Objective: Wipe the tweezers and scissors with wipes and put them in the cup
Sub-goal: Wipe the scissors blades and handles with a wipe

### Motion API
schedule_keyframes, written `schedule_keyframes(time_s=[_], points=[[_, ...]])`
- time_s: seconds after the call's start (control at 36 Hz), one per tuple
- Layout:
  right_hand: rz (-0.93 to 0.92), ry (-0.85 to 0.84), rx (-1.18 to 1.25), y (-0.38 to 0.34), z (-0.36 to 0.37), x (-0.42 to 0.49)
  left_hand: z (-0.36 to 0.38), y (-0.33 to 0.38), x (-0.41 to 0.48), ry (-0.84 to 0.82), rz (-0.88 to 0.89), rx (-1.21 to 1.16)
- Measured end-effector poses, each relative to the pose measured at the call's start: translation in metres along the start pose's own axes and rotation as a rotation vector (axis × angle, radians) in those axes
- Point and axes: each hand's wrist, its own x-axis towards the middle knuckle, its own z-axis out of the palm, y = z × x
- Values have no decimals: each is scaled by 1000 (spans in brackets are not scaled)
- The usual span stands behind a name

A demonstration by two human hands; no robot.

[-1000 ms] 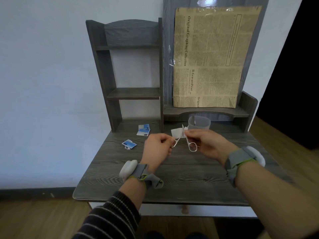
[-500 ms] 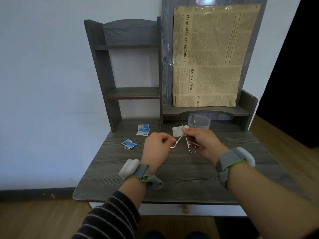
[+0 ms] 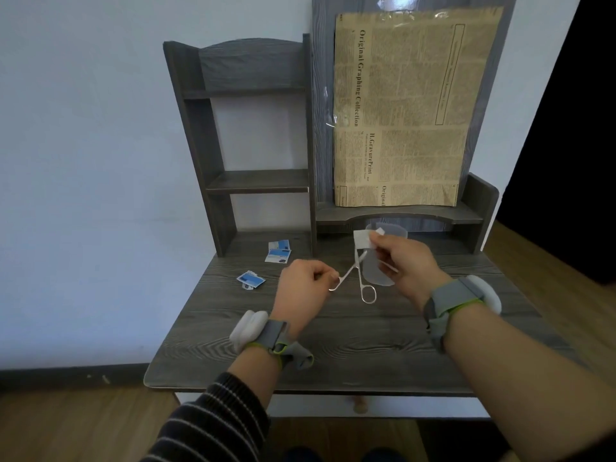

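Dark wood-grain desk [image 3: 333,345], shelf unit [image 3: 256,181] along back edge. Two blue-white wipe packets [image 3: 278,252] overlapping near back, left of centre. Third packet [image 3: 250,280] closer to left edge. Translucent cup [image 3: 375,273] right of centre, toward back.

**Wrist gear and sleeve**

Behind the left hand [image 3: 301,288] a grey strap [image 3: 275,336] edged in lime green is worn, with a white rounded pod [image 3: 248,330] attached. A matching grey band [image 3: 448,301] and white module [image 3: 486,293] are noted behind the right hand [image 3: 405,261]. The left forearm is covered by a dark sleeve [image 3: 206,425], thinly pale-striped.
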Motion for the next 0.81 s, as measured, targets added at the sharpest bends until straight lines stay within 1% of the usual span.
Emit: schedule_keyframes(time_s=[0.08, 0.14, 0.28, 0.42, 0.64, 0.75, 0.81], points=[[4, -22, -37, 2, -3, 0, 0, -2, 1, 9, -66, -110], [22, -50, -54, 8, -3, -2, 2, -1, 3, 37, -74, -137], [64, -128, -77, 15, 4, -7, 4, -1, 5, 82, -71, -133], [62, -178, -118, 16, 7, -9, 4, 0, 3, 69, -56, -98], [79, -148, -59, 12, 8, -6, 1, 0, 1, 16, -35, -62], [20, -25, -35, 8, 8, 0, 1, 0, 1, 16, -32, -56], [-3, -2, -46, 4, 4, 2, 2, -2, 1, 30, -51, -75]])
